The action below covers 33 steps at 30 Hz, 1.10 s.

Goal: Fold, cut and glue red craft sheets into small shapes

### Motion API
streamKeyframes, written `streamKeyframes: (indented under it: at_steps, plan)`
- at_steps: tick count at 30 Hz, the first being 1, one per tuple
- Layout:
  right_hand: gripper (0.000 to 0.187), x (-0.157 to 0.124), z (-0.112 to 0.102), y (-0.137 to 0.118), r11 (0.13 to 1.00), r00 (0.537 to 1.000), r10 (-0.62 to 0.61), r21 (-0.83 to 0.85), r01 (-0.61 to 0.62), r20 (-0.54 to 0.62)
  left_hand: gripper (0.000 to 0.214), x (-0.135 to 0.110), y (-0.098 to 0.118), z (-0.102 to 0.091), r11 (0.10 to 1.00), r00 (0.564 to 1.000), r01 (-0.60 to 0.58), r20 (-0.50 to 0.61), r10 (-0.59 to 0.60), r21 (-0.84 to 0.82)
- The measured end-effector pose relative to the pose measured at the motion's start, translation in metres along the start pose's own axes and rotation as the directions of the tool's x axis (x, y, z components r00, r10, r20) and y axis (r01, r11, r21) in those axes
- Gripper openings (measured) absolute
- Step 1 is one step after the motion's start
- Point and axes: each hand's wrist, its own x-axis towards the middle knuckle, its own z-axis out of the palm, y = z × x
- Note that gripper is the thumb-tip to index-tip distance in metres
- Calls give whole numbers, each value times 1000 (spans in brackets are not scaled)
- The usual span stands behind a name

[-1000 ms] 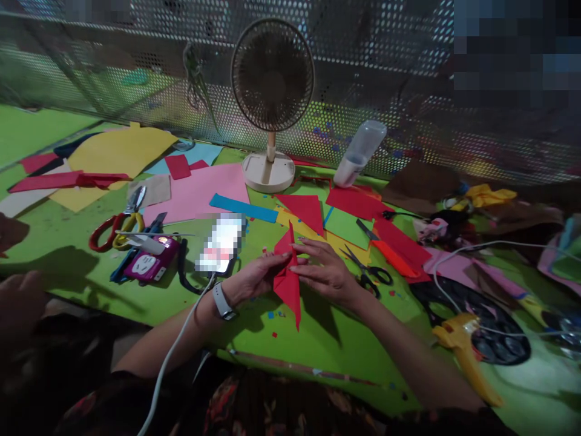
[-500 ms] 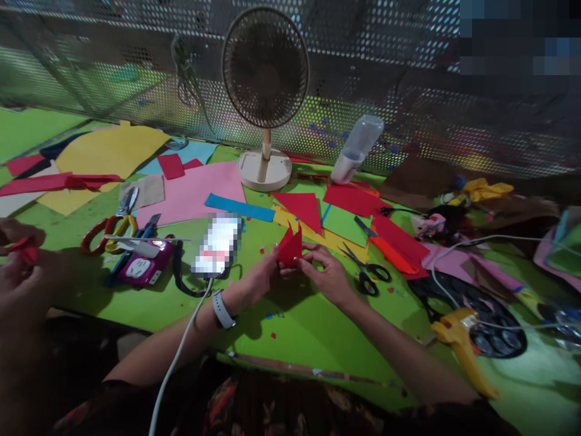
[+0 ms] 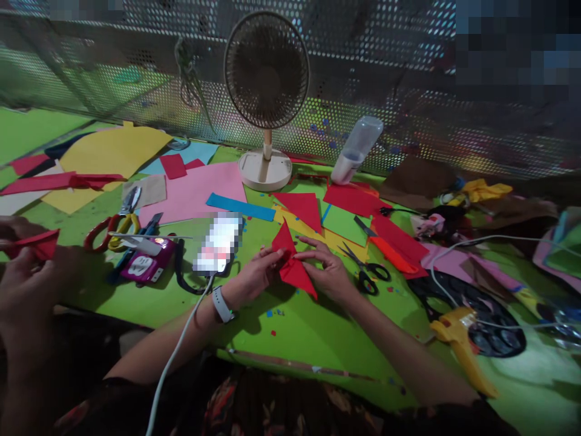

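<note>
A folded red sheet (image 3: 297, 274), felt or paper by its look, is held above the green table with its pointed ends spread up and down. My left hand (image 3: 256, 275), with a white-banded watch on its wrist, pinches it from the left between thumb and fingers. From the right, my right hand (image 3: 329, 272) has thumb and fingertips closed at its edge. Black-handled scissors (image 3: 365, 269) lie just right of my right hand. Beyond the held piece is a flat red triangle (image 3: 302, 209) on yellow and green sheets.
Another person's hands (image 3: 27, 272) hold a red piece at the far left. A phone (image 3: 218, 245) with a white cable, a purple power adapter (image 3: 147, 260) and red-and-yellow-handled scissors (image 3: 111, 233) lie left. Behind stand a fan (image 3: 265, 169) and a tilted bottle (image 3: 358, 148). A yellow glue gun (image 3: 463, 345) lies right.
The red sheet has gone from a compact upright fold to an opened shape, one point reaching down right. My fingers have shifted on it. The other person's red piece shows more.
</note>
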Motion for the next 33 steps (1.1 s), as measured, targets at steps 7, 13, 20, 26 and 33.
streamKeyframes:
  at_steps: [7, 13, 20, 26, 33]
  plan:
    - [26, -1, -1, 5, 992, 993, -121, -21, 121, 3, 22, 5, -2, -1, 996, 998, -60, -37, 58, -66]
    - [27, -1, 0, 7, 985, 984, -174, 13, 173, 32, 18, 2, 0, 2, 996, 996, -52, -70, 47, -74]
    - [24, 0, 0, 9, 962, 968, -250, -121, 246, -21, 24, -1, -1, 3, 996, 995, -91, 29, 92, -23]
    - [37, 0, -1, 10, 783, 840, -512, -306, 542, 180, 28, 2, 5, -2, 989, 990, -142, -9, 142, -29]
    - [42, -1, -3, 5, 728, 809, -556, -357, 585, 193, 18, 0, 0, 1, 999, 999, 15, 45, -13, -31]
